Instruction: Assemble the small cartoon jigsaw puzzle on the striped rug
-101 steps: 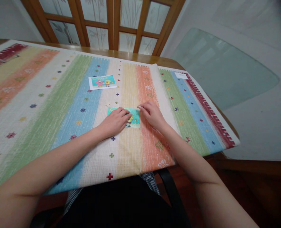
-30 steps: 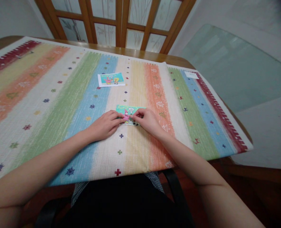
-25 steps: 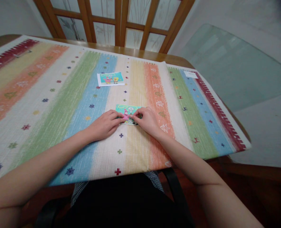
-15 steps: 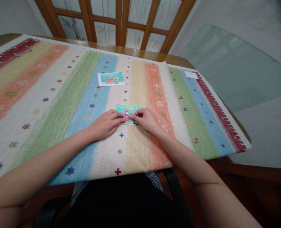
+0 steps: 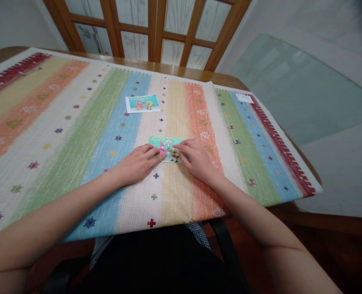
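A small turquoise picture card (image 5: 168, 143) lies flat on the striped tablecloth, printed with a pink figure, a pale tall figure and a yellow one. My left hand (image 5: 139, 163) holds its left side down, fingers and thumb together at the pink figure. Over the right part rests my right hand (image 5: 196, 160), thumb and index finger apart, the yellow figure visible between them. My fingers hide the card's right edge. Farther back lies a similar printed picture (image 5: 143, 104) with a white border, untouched, showing a pink and a yellow figure.
The striped tablecloth (image 5: 76, 134) covers a wooden table (image 5: 193, 74). A small white paper (image 5: 243, 98) lies near the far right corner. Behind stands a wood-framed glass door (image 5: 156, 36), and a glass panel (image 5: 291, 85) is at the right.
My right hand has shifted slightly right and its thumb and index finger have parted, uncovering the yellow figure. My left hand remains at the card's left side.
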`<act>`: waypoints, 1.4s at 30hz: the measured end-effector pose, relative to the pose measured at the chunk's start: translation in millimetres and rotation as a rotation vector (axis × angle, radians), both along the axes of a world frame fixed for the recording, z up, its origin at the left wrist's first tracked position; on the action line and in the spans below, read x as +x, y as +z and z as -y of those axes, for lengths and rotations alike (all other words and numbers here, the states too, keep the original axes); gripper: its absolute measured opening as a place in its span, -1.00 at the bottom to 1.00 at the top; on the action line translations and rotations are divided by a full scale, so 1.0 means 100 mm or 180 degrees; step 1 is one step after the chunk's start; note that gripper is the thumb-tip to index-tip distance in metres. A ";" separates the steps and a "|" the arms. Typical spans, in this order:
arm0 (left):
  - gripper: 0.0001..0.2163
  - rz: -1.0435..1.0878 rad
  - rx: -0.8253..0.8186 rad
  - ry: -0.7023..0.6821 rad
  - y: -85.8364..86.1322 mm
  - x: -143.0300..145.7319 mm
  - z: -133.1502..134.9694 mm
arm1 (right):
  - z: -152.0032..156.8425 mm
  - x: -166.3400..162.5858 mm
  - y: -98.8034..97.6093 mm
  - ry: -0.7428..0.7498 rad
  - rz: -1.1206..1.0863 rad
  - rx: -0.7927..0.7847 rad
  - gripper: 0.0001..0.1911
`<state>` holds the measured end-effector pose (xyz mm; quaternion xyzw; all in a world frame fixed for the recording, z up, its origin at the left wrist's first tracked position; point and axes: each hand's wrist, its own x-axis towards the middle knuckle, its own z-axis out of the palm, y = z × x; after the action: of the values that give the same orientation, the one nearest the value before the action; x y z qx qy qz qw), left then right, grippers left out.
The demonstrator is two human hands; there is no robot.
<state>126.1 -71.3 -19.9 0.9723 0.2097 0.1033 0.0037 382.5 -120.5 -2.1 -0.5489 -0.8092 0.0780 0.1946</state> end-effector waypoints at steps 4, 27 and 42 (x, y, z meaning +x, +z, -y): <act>-0.63 0.0002 0.0007 0.0052 0.00 0.06 0.03 | 0.18 -0.01 0.01 0.0174 0.0691 0.0052 -0.62; -0.46 -0.0454 -0.0559 0.0351 -0.11 1.18 -0.42 | 0.09 1.07 -0.34 -0.0577 0.0590 -0.0196 -0.27; -0.47 0.0029 -0.0483 0.0571 -0.27 2.05 -0.61 | -0.19 1.66 -0.35 -0.0782 0.0223 -0.0100 -0.42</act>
<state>331.3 -10.4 -47.2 0.9461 0.3031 0.0914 0.0690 548.4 -101.7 -36.7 -0.6493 -0.7408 0.0470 0.1658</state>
